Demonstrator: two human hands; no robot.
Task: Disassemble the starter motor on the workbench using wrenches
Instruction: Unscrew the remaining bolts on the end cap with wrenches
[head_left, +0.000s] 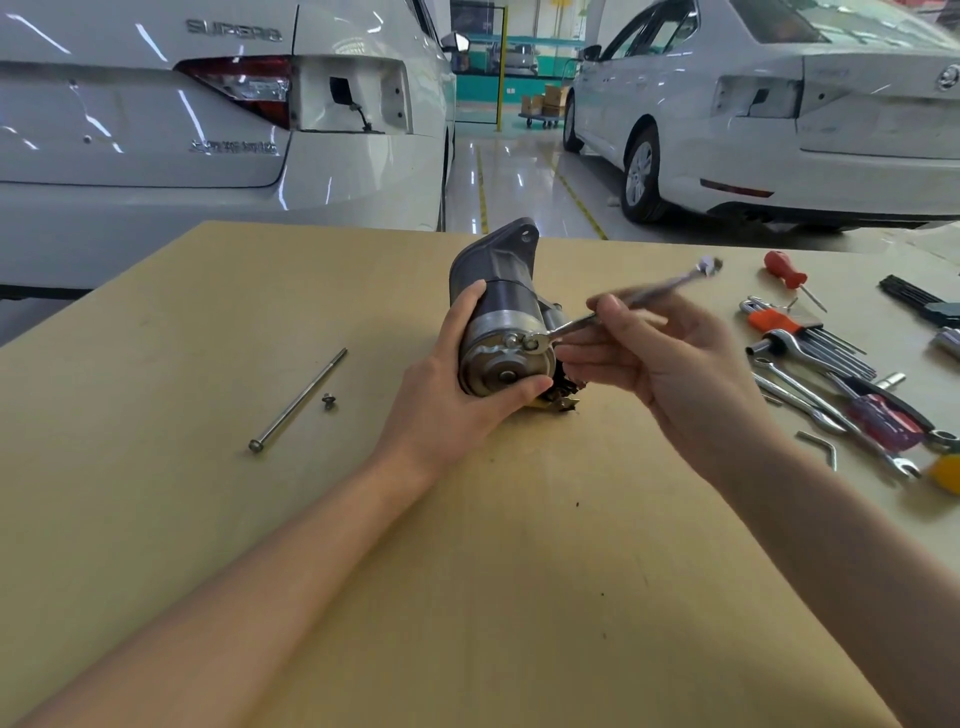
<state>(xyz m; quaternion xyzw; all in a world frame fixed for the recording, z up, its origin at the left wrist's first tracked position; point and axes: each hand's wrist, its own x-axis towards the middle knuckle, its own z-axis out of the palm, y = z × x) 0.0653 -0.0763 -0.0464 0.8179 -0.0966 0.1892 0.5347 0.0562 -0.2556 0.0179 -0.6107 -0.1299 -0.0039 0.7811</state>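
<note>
2 hands at work: left hand (451, 384) clasps the motor (496, 332) lying on the bench (467, 571), end cap toward the viewer; right hand (660, 353) pinches the wrench (623, 304), ring end on the cap's upper bolt (531, 342), shaft running up-right.

You have: 1 starter motor (493, 312) | 1 long through-bolt (298, 401) | 1 small screw (328, 400) | 2 white cars (156, 130) (779, 119) | 2 red-handled screwdrivers (787, 274) (878, 415) | 1 hex key set (810, 332)

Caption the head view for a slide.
Left hand steadies starter motor; right hand works wrench on its end bolt.
</note>
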